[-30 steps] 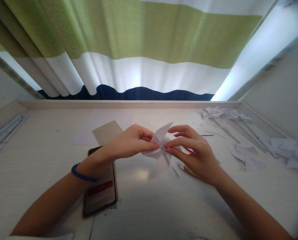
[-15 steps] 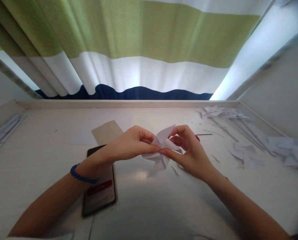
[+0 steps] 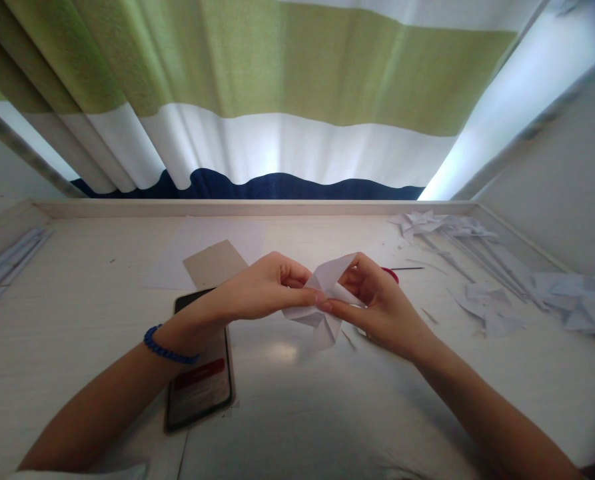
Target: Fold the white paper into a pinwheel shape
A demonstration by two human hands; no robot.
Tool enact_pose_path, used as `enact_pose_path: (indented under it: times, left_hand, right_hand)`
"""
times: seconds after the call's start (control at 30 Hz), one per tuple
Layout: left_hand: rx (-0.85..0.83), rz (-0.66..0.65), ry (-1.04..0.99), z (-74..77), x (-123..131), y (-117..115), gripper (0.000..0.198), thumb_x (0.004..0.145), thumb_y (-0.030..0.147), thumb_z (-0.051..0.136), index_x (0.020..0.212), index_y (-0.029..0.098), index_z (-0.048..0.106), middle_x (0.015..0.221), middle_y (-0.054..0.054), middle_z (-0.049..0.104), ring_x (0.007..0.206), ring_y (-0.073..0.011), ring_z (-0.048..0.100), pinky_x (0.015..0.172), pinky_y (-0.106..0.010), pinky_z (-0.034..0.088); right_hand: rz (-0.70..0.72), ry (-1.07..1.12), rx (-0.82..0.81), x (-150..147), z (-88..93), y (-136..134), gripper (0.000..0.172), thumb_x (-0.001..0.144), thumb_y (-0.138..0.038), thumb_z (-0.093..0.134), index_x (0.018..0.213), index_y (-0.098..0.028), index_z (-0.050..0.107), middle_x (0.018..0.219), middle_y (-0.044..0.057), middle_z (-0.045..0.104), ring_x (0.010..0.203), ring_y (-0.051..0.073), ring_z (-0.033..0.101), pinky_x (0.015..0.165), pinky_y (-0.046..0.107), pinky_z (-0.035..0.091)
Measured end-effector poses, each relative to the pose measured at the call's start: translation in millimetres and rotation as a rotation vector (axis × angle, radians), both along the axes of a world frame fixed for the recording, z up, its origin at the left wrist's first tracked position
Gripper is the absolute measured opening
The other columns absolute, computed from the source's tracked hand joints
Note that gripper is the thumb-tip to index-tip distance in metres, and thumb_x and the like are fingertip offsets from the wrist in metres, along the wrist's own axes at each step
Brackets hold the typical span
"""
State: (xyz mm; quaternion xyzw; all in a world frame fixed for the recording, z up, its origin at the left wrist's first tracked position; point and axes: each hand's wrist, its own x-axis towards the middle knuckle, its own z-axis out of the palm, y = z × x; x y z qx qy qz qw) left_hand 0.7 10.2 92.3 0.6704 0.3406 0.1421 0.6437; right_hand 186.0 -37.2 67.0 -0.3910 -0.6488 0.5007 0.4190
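A white paper pinwheel (image 3: 327, 277) is held above the desk between both hands. My left hand (image 3: 267, 287) pinches it near the centre, thumb on top. From the other side my right hand (image 3: 382, 300) grips it, its thumb pressed at the centre beside the left thumb and its fingers behind an upper blade. That blade bends over toward the right fingers. Lower blades hang free below the thumbs. A small toothpick-like stick (image 3: 348, 340) lies on the desk just under the pinwheel.
A phone (image 3: 200, 400) lies beneath my left forearm. Behind it are a tan card square (image 3: 214, 263) and a white sheet (image 3: 164, 253). Paper pinwheels (image 3: 492, 307) and rolled paper sticks (image 3: 492, 267) lie at the right; more paper rolls (image 3: 7, 267) at the left. Something red (image 3: 391, 274) shows behind my right hand.
The pinwheel's upper blade, which pointed up freely, is now bent to the right toward my right fingers. My right fingers have closed on its tip. My left hand has hardly moved.
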Motion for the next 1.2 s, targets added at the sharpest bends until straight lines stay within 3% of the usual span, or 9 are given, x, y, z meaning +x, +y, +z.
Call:
enact_pose_path:
  times: [0.37, 0.77, 0.97, 1.2]
  left_hand:
    - [-0.04, -0.004, -0.037, -1.3, 0.5, -0.1, 0.016, 0.071, 0.029, 0.063, 0.076, 0.015, 0.067, 0.06, 0.004, 0.057, 0.054, -0.0064, 0.047, 0.05, -0.015, 0.032]
    - [-0.03, 0.03, -0.027, -2.7, 3.0, -2.3, 0.017, 0.072, 0.03, 0.062, 0.07, 0.013, 0.062, 0.06, 0.003, 0.057, 0.052, -0.0063, 0.045, 0.048, -0.016, 0.029]
    - [-0.004, -0.011, 0.001, -4.8, 1.1, 0.2, 0.019, 0.071, 0.03, 0.061, 0.08, 0.014, 0.065, 0.065, 0.002, 0.059, 0.056, -0.008, 0.048, 0.051, -0.017, 0.033]
    - [-0.011, 0.001, 0.002, -5.5, 2.4, -0.4, 0.014, 0.073, 0.024, 0.057, 0.078, 0.012, 0.064, 0.064, 0.003, 0.058, 0.054, -0.0065, 0.046, 0.05, -0.017, 0.031]
  right_hand:
    - [-0.04, -0.041, -0.005, 0.2, 3.2, -2.8, 0.032, 0.075, -0.023, 0.067, 0.096, -0.021, 0.042, 0.082, 0.001, 0.055, 0.076, 0.016, 0.058, 0.061, 0.026, 0.047]
    - [-0.068, -0.06, 0.014, 1.3, 0.4, -1.6, 0.035, 0.072, -0.017, 0.066, 0.097, -0.022, 0.043, 0.084, 0.0, 0.053, 0.073, 0.014, 0.057, 0.061, 0.026, 0.048]
    - [-0.07, -0.082, 0.007, 1.0, 2.0, -2.5, 0.033, 0.073, -0.02, 0.066, 0.096, -0.023, 0.043, 0.082, -0.001, 0.051, 0.071, 0.014, 0.057, 0.057, 0.024, 0.048]
    - [-0.071, -0.127, 0.051, 1.0, 2.1, -3.6, 0.033, 0.074, -0.015, 0.064, 0.098, -0.023, 0.043, 0.086, -0.001, 0.05, 0.069, 0.013, 0.056, 0.056, 0.023, 0.048]
